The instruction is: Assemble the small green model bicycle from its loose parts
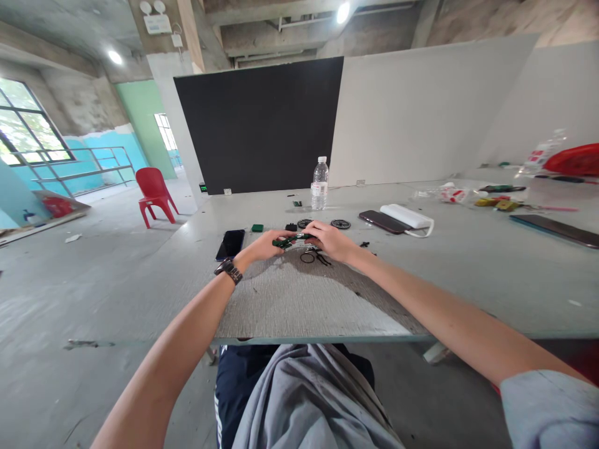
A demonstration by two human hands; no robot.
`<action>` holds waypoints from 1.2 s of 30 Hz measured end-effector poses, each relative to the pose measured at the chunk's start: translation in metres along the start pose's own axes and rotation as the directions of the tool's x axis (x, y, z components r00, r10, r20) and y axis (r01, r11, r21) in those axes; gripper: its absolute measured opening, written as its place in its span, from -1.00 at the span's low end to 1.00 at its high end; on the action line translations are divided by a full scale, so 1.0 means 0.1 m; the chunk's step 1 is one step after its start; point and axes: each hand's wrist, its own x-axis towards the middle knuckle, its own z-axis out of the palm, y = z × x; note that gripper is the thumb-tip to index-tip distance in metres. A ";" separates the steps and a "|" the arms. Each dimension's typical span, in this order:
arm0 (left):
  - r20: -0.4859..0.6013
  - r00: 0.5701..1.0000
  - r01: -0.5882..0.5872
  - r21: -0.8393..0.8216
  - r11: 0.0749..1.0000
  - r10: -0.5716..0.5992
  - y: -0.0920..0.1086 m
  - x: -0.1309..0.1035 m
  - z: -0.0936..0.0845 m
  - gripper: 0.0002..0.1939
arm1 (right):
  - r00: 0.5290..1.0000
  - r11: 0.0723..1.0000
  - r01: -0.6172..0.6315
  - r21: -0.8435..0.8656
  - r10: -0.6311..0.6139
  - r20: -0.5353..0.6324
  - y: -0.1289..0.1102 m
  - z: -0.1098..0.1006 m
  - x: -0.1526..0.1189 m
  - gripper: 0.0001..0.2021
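Note:
Both hands meet over the table around a small dark green toy piece (284, 242), possibly a model frame. My left hand (262, 246) grips its left end, with a black watch on that wrist. At the other end, the fingers of my right hand (330, 241) are pinched on the piece and cover part of it. Beneath the right hand lie a thin black ring (307, 257) and slim black parts (322, 257). Just beyond the hands are a spoked black wheel (340, 224), a second wheel (304, 222) partly hidden, and a black block (291, 227).
A phone (230, 244) and a green block (257, 228) lie to the left. Behind the hands stands a water bottle (320, 184). On the right are a dark phone (384, 222), a white power bank (406, 216) with a strap, and a dark flat device (556, 229).

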 end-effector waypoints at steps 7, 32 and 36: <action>-0.017 1.000 -0.009 -0.036 0.999 0.009 -0.02 -0.01 -0.05 -0.37 | 1.000 0.998 -0.004 0.059 0.003 0.024 -0.02 -0.04 0.02 -0.66; 0.173 0.961 0.273 -0.455 0.848 -0.216 0.00 -0.09 -0.23 -0.57 | 0.988 0.989 0.113 -0.100 -0.102 0.112 -0.17 0.01 0.03 -0.66; 0.181 0.958 0.286 -0.491 0.823 -0.224 0.00 -0.10 -0.23 -0.56 | 0.992 0.992 0.110 -0.056 -0.106 0.070 -0.14 0.03 0.04 -0.66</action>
